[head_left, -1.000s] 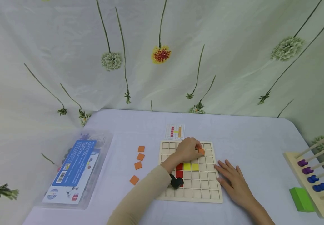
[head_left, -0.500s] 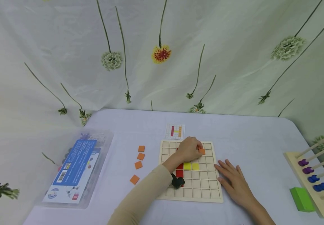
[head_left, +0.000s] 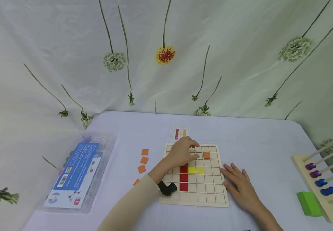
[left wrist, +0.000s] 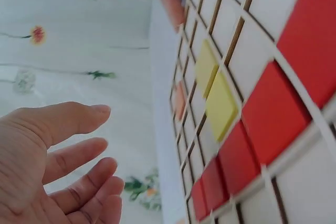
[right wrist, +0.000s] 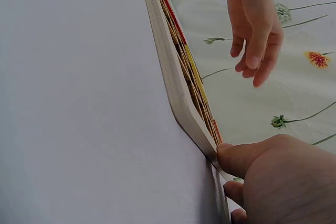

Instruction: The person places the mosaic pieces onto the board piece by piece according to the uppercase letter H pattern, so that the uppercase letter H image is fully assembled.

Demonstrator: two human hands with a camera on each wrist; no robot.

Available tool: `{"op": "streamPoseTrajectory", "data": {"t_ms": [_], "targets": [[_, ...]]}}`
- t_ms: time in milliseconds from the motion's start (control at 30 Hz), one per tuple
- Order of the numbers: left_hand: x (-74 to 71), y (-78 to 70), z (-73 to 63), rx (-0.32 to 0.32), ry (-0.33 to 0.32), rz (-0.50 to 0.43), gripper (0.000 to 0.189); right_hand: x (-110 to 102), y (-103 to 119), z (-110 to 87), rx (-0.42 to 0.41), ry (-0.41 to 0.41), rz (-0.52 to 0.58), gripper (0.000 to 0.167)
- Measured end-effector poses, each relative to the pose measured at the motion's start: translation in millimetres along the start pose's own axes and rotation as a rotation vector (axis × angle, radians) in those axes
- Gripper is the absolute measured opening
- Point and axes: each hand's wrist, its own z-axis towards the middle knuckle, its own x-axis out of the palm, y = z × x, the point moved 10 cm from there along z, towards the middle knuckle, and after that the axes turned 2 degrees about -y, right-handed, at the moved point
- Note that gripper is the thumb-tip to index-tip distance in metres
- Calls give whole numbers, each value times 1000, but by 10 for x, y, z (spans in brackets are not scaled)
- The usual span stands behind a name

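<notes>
My left hand [head_left: 180,151] hovers above the upper part of the wooden grid board [head_left: 201,204], thumb and fingers apart with nothing between them, as the left wrist view also shows. To its right, an orange square tile [head_left: 206,155] sits in a cell. Two yellow tiles [head_left: 200,170] lie side by side in the middle, joined to a column of red tiles [head_left: 184,177]; the left hand partly covers that column in the head view. My right hand [head_left: 241,189] rests on the table, its thumb and fingertips touching the board's right edge [right wrist: 181,98].
Several loose orange tiles [head_left: 144,160] lie left of the board. Behind it is a pattern card [head_left: 173,134], partly covered by the left hand. A clear plastic case [head_left: 89,195] stands at left; a bead abacus [head_left: 325,192] and a green block [head_left: 309,204] at right.
My left hand has let go of the orange tile and drawn back to the left, leaving the tile in its cell. The right hand has stayed in place.
</notes>
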Motion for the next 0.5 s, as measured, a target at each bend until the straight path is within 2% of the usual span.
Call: {"op": "streamPoseTrajectory", "data": {"t_ms": [167, 333, 400, 500], "targets": [[-385, 300, -311, -45, -112, -154, 38, 19, -3, -9, 2, 1, 2, 42], [-801, 727, -686, -113, -270, -211, 44, 7, -2, -11, -9, -9, -8, 42], [-905, 934, -810, -138, -308, -238, 46, -3, 2, -9, -12, -12, -10, 42], [-987, 1246, -964, -183, -330, -281, 49, -5, 6, -6, -10, -10, -10, 42]]}}
